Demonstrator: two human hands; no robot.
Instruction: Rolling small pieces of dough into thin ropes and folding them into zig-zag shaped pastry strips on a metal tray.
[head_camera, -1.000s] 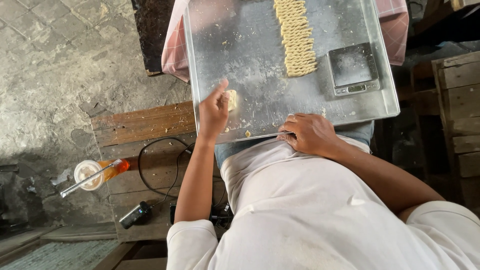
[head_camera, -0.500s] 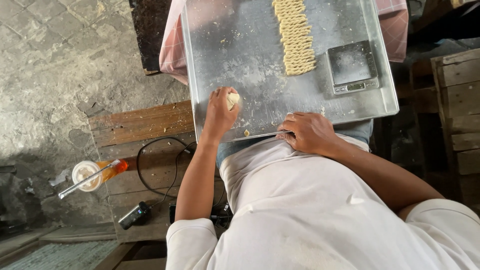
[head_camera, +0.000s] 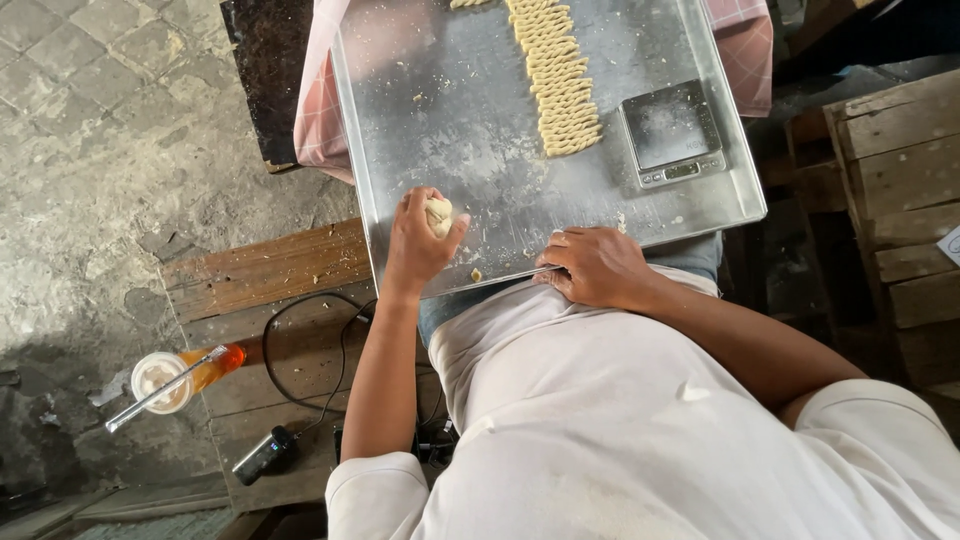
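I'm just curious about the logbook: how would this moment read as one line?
left hand: holds dough lump | right hand: rests on tray edge | twisted dough row, scale: on tray

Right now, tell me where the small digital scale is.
In the head view the digital scale sits on the metal tray's right side, just right of the row of twisted dough pieces, beyond the right hand.

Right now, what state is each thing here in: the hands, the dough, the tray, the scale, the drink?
left hand: closed around a dough lump
dough lump: held, just above the tray
right hand: resting on the tray's near edge
metal tray: flat, dusted with crumbs
twisted dough pieces: laid in a neat column
scale: on the tray, platform bare
drink cup: upright, with straw
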